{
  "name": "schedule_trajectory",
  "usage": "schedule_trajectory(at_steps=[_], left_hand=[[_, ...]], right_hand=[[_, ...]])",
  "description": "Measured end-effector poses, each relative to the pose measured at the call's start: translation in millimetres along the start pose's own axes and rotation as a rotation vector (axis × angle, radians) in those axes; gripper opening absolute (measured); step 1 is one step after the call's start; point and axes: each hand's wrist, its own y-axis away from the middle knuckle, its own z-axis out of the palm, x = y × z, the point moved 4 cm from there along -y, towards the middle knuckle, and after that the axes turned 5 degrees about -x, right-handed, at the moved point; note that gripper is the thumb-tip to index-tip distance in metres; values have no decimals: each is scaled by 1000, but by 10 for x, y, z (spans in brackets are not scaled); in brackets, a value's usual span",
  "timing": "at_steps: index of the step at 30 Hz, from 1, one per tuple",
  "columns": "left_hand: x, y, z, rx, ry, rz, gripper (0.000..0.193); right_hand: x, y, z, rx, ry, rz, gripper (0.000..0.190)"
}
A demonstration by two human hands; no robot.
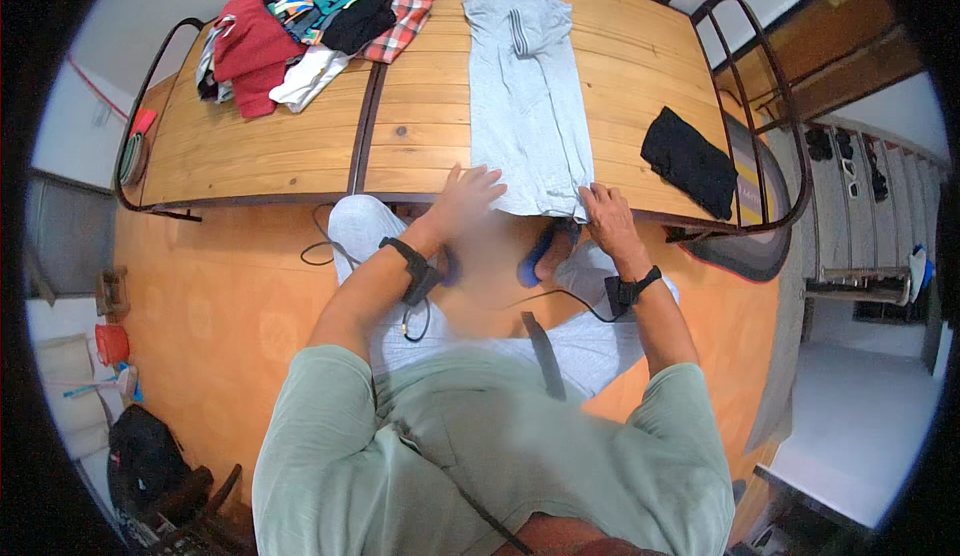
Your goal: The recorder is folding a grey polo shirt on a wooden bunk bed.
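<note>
A light grey short-sleeved polo shirt (529,113) lies lengthwise on the wooden slatted bed board (420,128), folded into a long strip. Its collar is at the far end, and one sleeve with dark stripes lies across the upper part. My left hand (470,194) rests at the near left corner of the shirt, fingers spread. At the near right corner, my right hand (606,211) pinches the hem between thumb and fingers. A folded black garment (690,162) lies to the right of the shirt.
A heap of clothes (259,46), with red, white, black and plaid pieces, lies at the far left. Metal end rails (757,83) bound the boards. A cable (319,252) hangs by my left knee. A shoe rack (859,203) stands at right.
</note>
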Motion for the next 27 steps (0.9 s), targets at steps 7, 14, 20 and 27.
schedule_trajectory(at_steps=[7,14,20,27], left_hand=[[-140,-17,-147,60,323,-77,38],[-418,139,-423,-67,525,-300,36],[-686,325,-275,174,1271,-422,35],[-755,-86,-835,130,1028,-337,36]], right_hand=[[-63,-155,-31,-127,-138,-45,43],[-159,-232,-50,-155,-408,7,33],[-350,-489,-234,-310,-995,201,27],[26,-926,-306,-154,-1218,265,23]])
